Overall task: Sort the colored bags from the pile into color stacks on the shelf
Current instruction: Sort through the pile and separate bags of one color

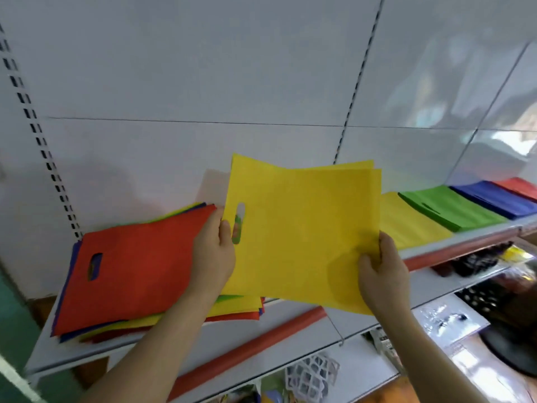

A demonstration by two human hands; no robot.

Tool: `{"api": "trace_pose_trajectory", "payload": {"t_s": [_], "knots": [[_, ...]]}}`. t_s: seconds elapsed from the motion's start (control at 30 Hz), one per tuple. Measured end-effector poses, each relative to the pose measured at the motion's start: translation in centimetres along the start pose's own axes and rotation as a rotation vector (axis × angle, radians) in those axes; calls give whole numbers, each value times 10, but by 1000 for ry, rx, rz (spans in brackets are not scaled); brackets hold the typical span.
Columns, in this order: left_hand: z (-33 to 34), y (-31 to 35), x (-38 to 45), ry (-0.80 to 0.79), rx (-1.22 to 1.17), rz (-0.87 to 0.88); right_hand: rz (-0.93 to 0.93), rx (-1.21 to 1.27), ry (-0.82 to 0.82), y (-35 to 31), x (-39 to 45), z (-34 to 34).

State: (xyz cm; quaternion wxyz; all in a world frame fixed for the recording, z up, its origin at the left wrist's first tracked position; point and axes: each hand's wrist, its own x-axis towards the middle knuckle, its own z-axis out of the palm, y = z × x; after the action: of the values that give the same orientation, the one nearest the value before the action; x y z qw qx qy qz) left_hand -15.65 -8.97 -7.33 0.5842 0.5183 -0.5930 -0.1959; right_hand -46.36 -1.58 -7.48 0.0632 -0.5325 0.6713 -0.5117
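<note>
A yellow bag is held up flat above the shelf. My left hand grips its left edge beside the handle slot, and my right hand pinches its lower right corner. Under my left arm lies the mixed pile, a red bag on top, with blue, yellow and green edges showing below. Further right on the shelf sit sorted stacks: yellow, green, blue and red.
The white shelf has a red front strip and a white back panel with slotted uprights. Lower shelves at the bottom right hold packaged goods and a white lattice item.
</note>
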Motion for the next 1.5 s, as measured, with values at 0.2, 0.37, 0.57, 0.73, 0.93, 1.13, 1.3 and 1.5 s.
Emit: {"api": "trace_pose_trajectory", "payload": {"t_s": [0.2,0.37,0.57,0.73,0.93,1.13,1.3,1.5], "knots": [[93,46,-18,-144,97,110,99,3,225,64,15,-87],[187,91,-51,-150,136,134,76,-93,268,140,45,-159],[282,118,-80,-208,168,87,11,-246,141,216,82,-219],[334,121,-73,-302,242,111,44,-244,62,260,115,-232],[386,96,-51,-261,329,52,57,-249,36,288,174,-214],[423,76,-24,-203,354,-26,-40,-336,-68,296,247,-188],[444,63,-5,-220,456,-107,-86,-415,-187,308,297,-154],[463,48,0,-285,671,-109,-141,-516,-358,336,333,-116]]}}
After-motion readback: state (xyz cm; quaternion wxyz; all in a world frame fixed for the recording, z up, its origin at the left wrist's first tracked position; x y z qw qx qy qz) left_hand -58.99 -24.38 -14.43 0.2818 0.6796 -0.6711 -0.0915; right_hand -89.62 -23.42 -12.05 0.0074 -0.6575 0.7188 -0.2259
